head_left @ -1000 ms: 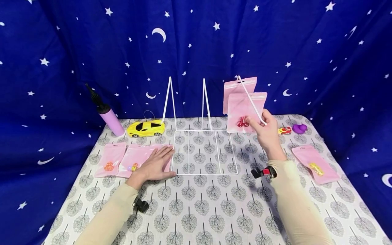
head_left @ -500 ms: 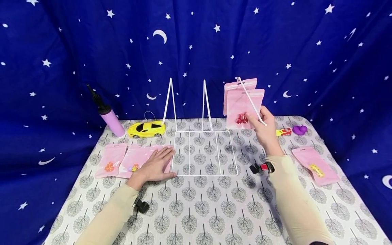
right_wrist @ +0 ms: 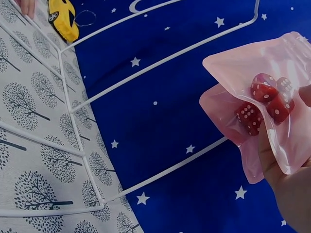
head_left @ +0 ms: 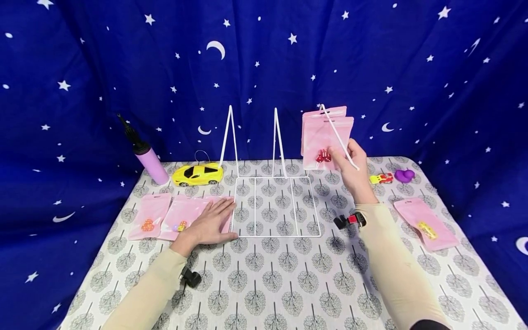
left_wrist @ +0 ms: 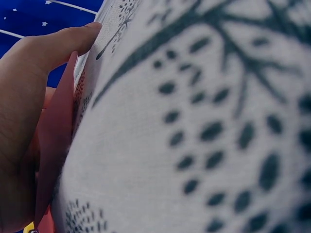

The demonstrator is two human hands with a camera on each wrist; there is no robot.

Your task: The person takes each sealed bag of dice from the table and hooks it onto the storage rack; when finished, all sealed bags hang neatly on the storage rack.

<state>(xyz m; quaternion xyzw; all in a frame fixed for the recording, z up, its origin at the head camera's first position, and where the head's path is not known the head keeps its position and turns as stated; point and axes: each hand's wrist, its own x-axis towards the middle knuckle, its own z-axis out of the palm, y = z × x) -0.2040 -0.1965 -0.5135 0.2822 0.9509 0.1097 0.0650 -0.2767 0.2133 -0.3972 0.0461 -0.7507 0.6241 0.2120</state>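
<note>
My right hand (head_left: 355,170) pinches the lower right edge of a pink zip bag (head_left: 314,135) holding red dice (right_wrist: 280,108). The bag's top hole sits on the right arm (head_left: 343,145) of a white wire rack (head_left: 277,236). Just behind it hangs a second pink bag (head_left: 339,111) on that arm, with red dice showing in the right wrist view. My left hand (head_left: 211,223) lies with fingers extended at the rack's left edge, over part of a pink bag (left_wrist: 57,128). Beside it lie pink bags with yellow and other dice (head_left: 181,225) and orange dice (head_left: 147,225).
A yellow toy car (head_left: 198,174) and a purple hand pump (head_left: 151,166) stand at the back left. A small red-yellow car (head_left: 381,178), a purple duck-shaped toy (head_left: 404,175) and a pink bag with a yellow item (head_left: 426,224) are at the right. A blue curtain (head_left: 264,68) hangs behind.
My right hand has moved back and slightly left and up, sliding the front bag of red dice along the rack arm toward the bag behind. My left hand has stayed in place.
</note>
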